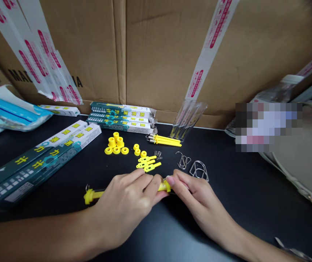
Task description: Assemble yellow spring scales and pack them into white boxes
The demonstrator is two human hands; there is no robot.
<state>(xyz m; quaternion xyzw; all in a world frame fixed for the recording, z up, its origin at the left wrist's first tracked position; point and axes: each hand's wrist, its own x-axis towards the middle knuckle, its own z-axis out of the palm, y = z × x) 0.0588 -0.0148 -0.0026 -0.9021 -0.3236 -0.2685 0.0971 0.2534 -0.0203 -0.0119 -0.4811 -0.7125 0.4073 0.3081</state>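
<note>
Tubular spring scale (95,195) | yellow core (100,195) + caps (88,197), wire ring (86,187) at left | left hand (130,200) grips it mid-length, right hand (196,193) pinches right end | nearside of stacked cartons (121,118)

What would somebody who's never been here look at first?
Probably the bright yellow-ended tube at the front, wrapped by the left grip, with the right grip at its right end. Next come the small yellow caps on the black table, a little behind the left grip. The big brown cardboard with its red-printed white tape also stands out, filling the back.
</note>
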